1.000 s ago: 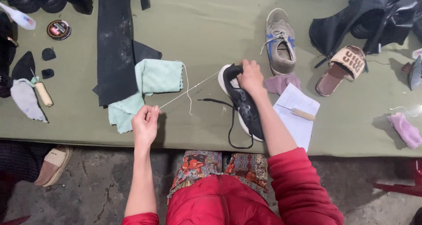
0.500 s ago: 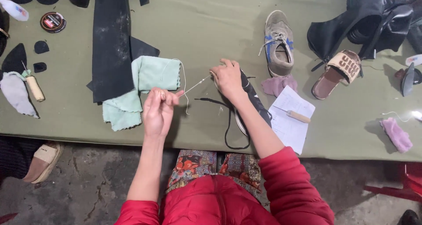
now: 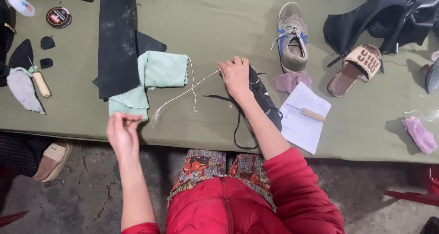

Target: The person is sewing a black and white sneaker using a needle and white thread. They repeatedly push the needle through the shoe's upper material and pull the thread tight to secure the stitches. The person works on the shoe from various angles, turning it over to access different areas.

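My right hand (image 3: 235,76) presses down on a black shoe (image 3: 264,102) that lies on the olive-green table (image 3: 215,19), its black lace looping over the front edge. A white thread (image 3: 185,93) runs from the shoe under that hand down and left toward my left hand (image 3: 122,132). The left hand hovers just off the table's front edge with fingertips pinched together, drawing the thread's end. The last bit of thread near the fingers is blurred. A folded mint-green cloth (image 3: 157,76) lies beneath the thread.
A black sheet of material (image 3: 116,37) lies beside the cloth. Right of the shoe lie a grey sneaker (image 3: 291,37), a sandal (image 3: 356,67), a notepad (image 3: 302,124) bearing a wooden-handled tool (image 3: 313,115), and pink rags (image 3: 288,82). A polish tin (image 3: 58,16) sits far left. Another person's foot (image 3: 52,158) rests below.
My left hand has swung down and left, off the table's edge, drawing the thread out longer. My right hand stays on the black shoe.
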